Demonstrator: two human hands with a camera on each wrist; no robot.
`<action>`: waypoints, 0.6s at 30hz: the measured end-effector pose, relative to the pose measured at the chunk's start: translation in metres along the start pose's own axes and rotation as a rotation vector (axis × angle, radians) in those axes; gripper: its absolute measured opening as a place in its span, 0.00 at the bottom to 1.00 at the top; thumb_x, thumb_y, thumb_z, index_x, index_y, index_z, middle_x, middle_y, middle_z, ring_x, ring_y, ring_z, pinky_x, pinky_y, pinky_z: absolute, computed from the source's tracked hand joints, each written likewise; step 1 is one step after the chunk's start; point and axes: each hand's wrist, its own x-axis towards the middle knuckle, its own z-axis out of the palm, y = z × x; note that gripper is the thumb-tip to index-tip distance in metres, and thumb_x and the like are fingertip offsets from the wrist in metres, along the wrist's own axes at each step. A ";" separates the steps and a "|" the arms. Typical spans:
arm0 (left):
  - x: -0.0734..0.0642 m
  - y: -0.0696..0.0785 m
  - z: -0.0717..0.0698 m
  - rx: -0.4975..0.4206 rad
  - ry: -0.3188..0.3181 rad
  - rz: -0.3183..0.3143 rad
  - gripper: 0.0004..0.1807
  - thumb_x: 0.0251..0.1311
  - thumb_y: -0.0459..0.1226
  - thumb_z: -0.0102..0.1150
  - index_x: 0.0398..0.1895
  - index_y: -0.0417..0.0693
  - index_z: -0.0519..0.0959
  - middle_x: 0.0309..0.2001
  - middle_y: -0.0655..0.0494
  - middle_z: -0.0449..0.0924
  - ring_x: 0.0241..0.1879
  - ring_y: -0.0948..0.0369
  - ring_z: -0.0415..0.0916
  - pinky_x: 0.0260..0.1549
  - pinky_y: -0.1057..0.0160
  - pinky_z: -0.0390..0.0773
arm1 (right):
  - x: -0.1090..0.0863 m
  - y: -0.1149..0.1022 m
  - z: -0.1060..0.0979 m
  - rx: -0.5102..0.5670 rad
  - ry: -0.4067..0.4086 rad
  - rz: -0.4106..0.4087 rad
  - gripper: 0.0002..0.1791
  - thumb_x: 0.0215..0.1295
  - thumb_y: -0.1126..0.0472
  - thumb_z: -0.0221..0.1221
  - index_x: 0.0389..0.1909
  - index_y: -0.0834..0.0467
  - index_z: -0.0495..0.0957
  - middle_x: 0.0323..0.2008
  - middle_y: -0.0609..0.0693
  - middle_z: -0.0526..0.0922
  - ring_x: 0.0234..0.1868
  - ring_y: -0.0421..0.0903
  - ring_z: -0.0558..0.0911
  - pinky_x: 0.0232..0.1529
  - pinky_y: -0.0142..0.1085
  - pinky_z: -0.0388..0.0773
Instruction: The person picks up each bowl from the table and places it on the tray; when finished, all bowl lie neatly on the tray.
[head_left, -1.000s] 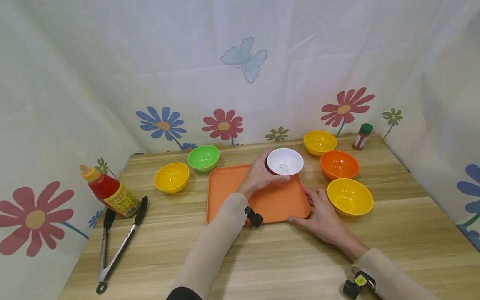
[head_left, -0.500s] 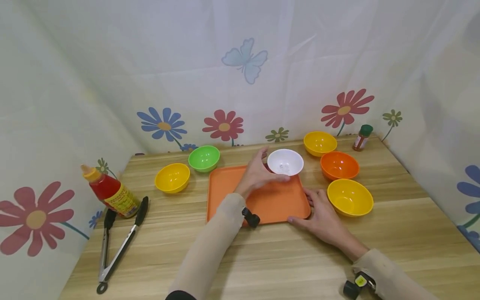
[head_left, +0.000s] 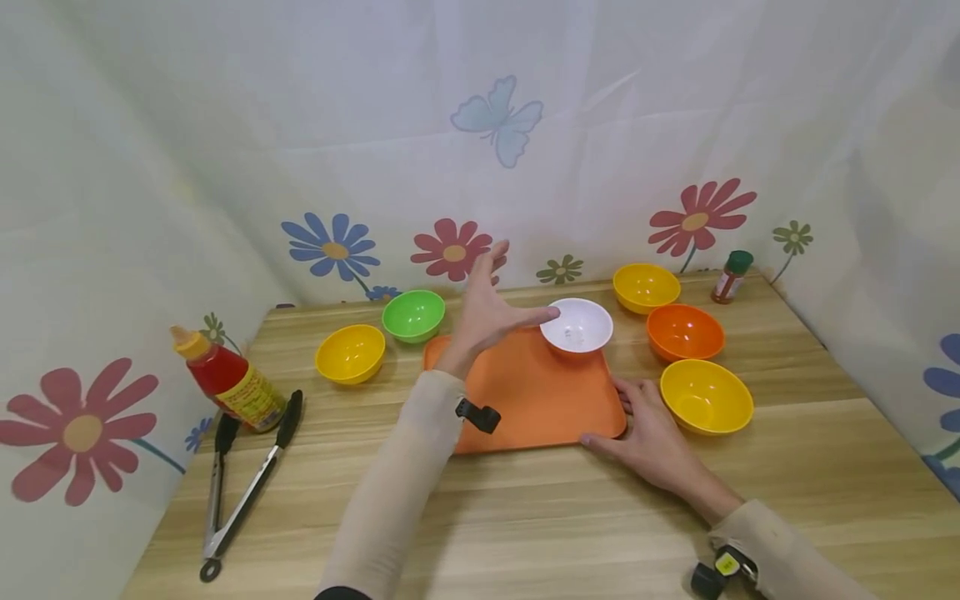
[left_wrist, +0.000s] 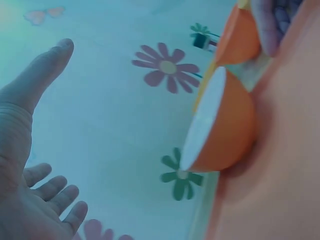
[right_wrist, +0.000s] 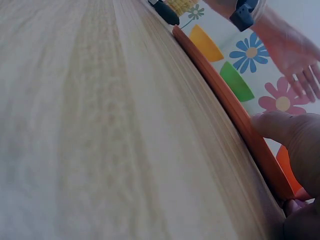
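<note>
My left hand (head_left: pixel 483 315) is raised over the orange tray (head_left: pixel 536 404), its fingers and thumb spread and nothing in them. Just right of it, a small bowl (head_left: pixel 577 329), white inside and orange outside (left_wrist: pixel 231 131), sits upright at the tray's far right part. In the head view the left thumb overlaps the bowl's rim, but the left wrist view shows a gap between hand and bowl. My right hand (head_left: pixel 651 435) grips the tray's near right corner, thumb on the front edge and fingers along the right side.
Right of the tray stand a yellow bowl (head_left: pixel 647 288), an orange bowl (head_left: pixel 686 333), another yellow bowl (head_left: pixel 706 397) and a green-capped shaker (head_left: pixel 731 277). Left are a green bowl (head_left: pixel 413 317), a yellow bowl (head_left: pixel 350 355), a red sauce bottle (head_left: pixel 232 379) and tongs (head_left: pixel 247 504). Printed curtains back the table.
My left hand has let go of the white-lined bowl and moved up and left, its fingers spreading. The bowl stays on the tray. My right hand keeps its hold on the corner.
</note>
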 end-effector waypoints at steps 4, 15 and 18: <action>-0.002 0.012 -0.020 -0.013 0.048 0.052 0.70 0.43 0.52 0.94 0.89 0.56 0.60 0.83 0.63 0.66 0.79 0.59 0.66 0.79 0.53 0.70 | 0.000 0.000 0.000 0.007 -0.004 0.003 0.61 0.60 0.39 0.83 0.83 0.67 0.64 0.64 0.65 0.70 0.66 0.63 0.80 0.70 0.60 0.81; -0.015 0.021 -0.064 0.006 0.142 0.145 0.62 0.50 0.49 0.90 0.87 0.70 0.62 0.81 0.69 0.68 0.77 0.64 0.67 0.77 0.48 0.73 | 0.000 0.001 0.001 0.003 -0.004 0.006 0.61 0.59 0.40 0.83 0.82 0.68 0.64 0.64 0.65 0.70 0.66 0.65 0.80 0.70 0.61 0.81; -0.020 0.020 -0.077 0.020 0.167 0.188 0.60 0.51 0.47 0.89 0.87 0.65 0.63 0.81 0.65 0.69 0.76 0.61 0.68 0.78 0.49 0.72 | 0.000 0.001 0.001 -0.001 -0.003 0.006 0.61 0.59 0.39 0.83 0.83 0.68 0.64 0.64 0.65 0.70 0.66 0.64 0.80 0.70 0.61 0.81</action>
